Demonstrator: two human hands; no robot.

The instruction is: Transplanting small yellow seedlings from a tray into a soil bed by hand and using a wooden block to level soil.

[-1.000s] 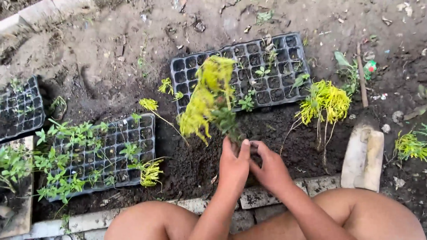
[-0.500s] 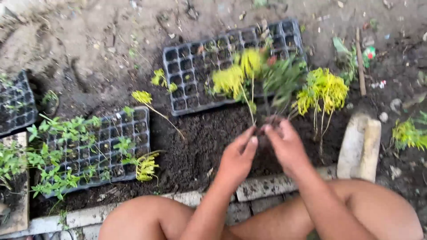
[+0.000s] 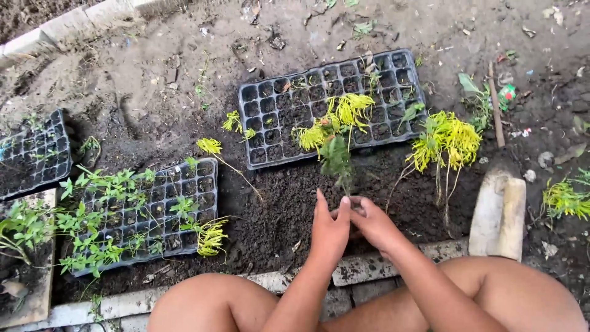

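My left hand [image 3: 329, 229] and my right hand [image 3: 373, 222] meet over a patch of dark soil [image 3: 289, 203], both closed around the base of a small bunch of seedlings [image 3: 335, 132] with yellow-green tops and darker green leaves. The bunch stands upright from between my fingers, its tops in front of a black seedling tray [image 3: 270, 110] just beyond. My bare knees frame the bottom of the view.
A second black tray [image 3: 200, 184] with green seedlings lies at the left, a third tray [image 3: 34, 154] at the far left. A loose yellow seedling clump [image 3: 448, 141] lies right of the soil, beside a pale stone block [image 3: 499, 215]. A brick edging [image 3: 362, 267] runs below my hands.
The bunch swung from the left to the right and is now upright over the soil. My hands have come down closer to the soil, still around the stems.
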